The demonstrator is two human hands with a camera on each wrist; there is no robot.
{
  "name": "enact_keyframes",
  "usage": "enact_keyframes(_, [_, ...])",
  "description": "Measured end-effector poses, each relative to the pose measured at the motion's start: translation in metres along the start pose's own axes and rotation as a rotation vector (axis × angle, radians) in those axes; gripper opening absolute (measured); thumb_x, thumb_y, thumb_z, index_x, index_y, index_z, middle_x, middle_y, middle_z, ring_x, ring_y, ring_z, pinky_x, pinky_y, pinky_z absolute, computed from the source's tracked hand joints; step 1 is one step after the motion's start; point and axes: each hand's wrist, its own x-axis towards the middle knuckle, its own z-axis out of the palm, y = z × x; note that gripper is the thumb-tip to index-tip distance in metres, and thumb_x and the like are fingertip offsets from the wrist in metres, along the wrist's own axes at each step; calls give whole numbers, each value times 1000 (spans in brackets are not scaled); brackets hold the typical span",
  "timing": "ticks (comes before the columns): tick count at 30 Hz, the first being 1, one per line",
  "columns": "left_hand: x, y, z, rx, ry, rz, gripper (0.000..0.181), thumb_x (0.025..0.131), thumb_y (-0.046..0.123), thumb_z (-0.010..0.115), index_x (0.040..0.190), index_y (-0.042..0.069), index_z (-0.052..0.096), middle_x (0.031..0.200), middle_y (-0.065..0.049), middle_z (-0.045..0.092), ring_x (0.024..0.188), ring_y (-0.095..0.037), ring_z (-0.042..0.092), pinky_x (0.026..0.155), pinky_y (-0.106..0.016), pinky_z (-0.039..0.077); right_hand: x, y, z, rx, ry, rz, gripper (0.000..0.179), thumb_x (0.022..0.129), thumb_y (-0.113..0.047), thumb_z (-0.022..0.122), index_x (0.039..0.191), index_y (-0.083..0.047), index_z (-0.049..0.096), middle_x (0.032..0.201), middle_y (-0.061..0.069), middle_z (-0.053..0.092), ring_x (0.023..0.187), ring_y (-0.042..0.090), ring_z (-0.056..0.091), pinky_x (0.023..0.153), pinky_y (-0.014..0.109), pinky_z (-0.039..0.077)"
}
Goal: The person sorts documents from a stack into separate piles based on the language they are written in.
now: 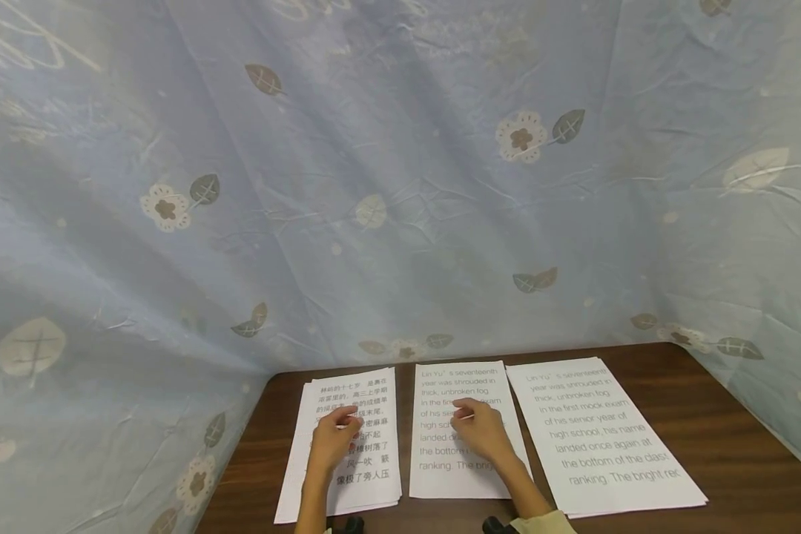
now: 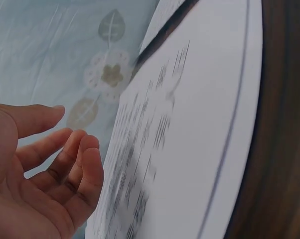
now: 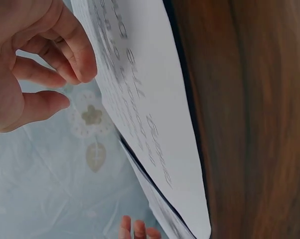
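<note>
My left hand (image 1: 334, 439) hovers over the left stack of paper (image 1: 300, 475), printed with large Chinese characters. Its fingers (image 2: 92, 172) are loosely bent, the thumb stands apart from them, and nothing is held. Over the middle printed sheet (image 1: 440, 478), which carries English text, is my right hand (image 1: 486, 434). In the right wrist view its fingers (image 3: 80, 55) curve loosely with a gap to the thumb, and they hold nothing. Each hand hides part of the print below it. A small red spot shows by the left hand; what it is I cannot tell.
To the right lies another stack of English-printed paper (image 1: 614, 445), slightly turned. All the paper rests on a dark brown wooden table (image 1: 721, 437). A pale blue cloth (image 1: 400, 185) with leaves and flowers hangs behind the table and at its sides.
</note>
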Motion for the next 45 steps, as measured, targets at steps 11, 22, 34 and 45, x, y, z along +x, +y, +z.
enact_keyframes(11, [-1, 19, 36, -28, -77, 46, 44, 99, 14, 73, 138, -4, 67, 109, -16, 74, 85, -23, 74, 68, -33, 65, 0, 19, -39, -2, 39, 92, 39, 95, -13, 71, 132, 0, 73, 105, 10, 77, 83, 16, 71, 67, 28, 55])
enact_keyframes(22, [-4, 34, 59, 35, -140, 90, 48, 99, 17, 72, 141, -4, 64, 117, -19, 73, 81, -24, 73, 66, -31, 61, -1, 41, -79, 9, 36, 133, 43, 98, -13, 69, 136, 7, 68, 110, 15, 76, 78, 17, 74, 62, 26, 57])
enact_keyframes(34, [-4, 38, 79, 25, -171, 99, 47, 99, 16, 72, 140, -5, 64, 112, -14, 72, 75, -18, 70, 60, -24, 58, -3, 53, -95, -34, 22, 151, 47, 96, -13, 70, 137, 10, 66, 110, 19, 75, 74, 17, 75, 62, 26, 57])
enact_keyframes(45, [-6, 33, 82, 106, -130, 103, 44, 96, 18, 74, 134, -5, 69, 108, -13, 75, 88, -18, 69, 71, -31, 57, -1, 59, -92, -61, -2, 149, 46, 92, -9, 75, 131, 13, 68, 100, 15, 77, 68, 15, 72, 61, 27, 58])
